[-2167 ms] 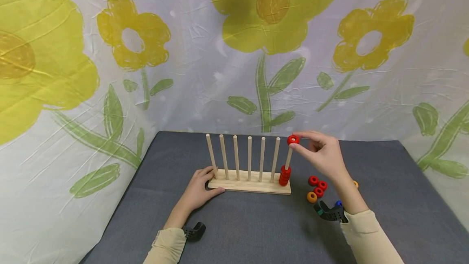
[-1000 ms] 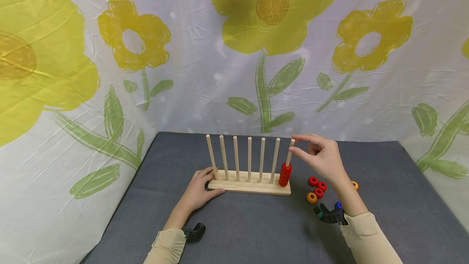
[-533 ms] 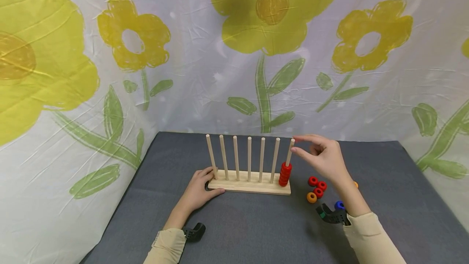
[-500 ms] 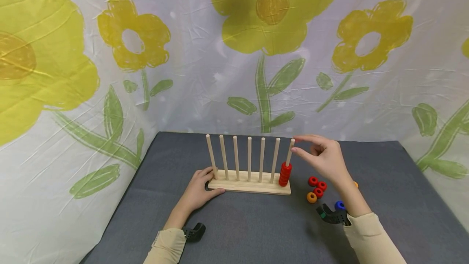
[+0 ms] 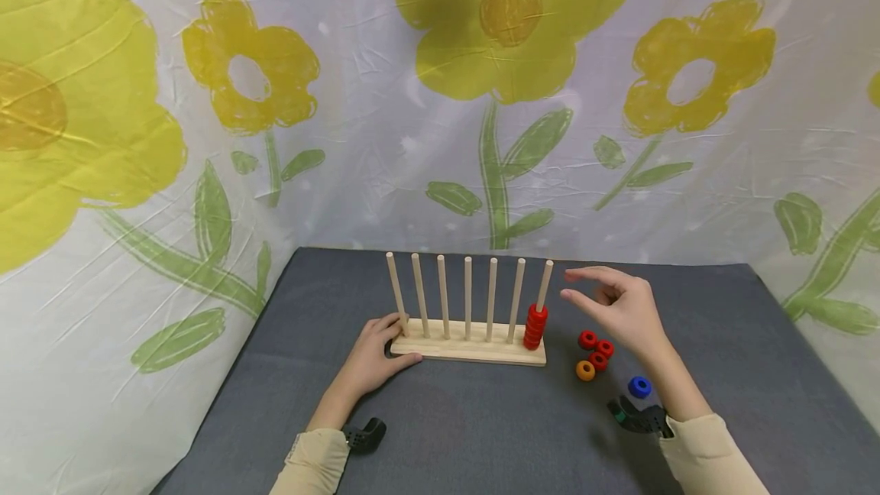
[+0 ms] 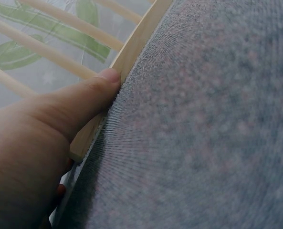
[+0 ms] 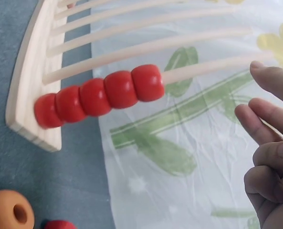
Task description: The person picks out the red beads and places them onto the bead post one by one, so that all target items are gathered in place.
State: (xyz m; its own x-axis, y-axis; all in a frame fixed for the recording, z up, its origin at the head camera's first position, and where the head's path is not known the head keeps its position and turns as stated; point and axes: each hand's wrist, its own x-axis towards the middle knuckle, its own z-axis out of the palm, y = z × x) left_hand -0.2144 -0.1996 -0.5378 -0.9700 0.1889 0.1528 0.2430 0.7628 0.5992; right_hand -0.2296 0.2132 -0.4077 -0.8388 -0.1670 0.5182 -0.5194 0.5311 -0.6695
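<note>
The empty right hand [image 5: 624, 308], fingers apart, has moved off the peg [image 5: 544, 286], so five beads [image 5: 535, 327] are on, while the left hand [image 5: 370, 354] holds the rack [image 5: 474, 351].

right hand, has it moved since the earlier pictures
Yes: in the head view the right hand has moved right and slightly down, away from the rightmost peg.

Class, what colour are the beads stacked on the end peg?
Red; the beads show best in the right wrist view.
</note>
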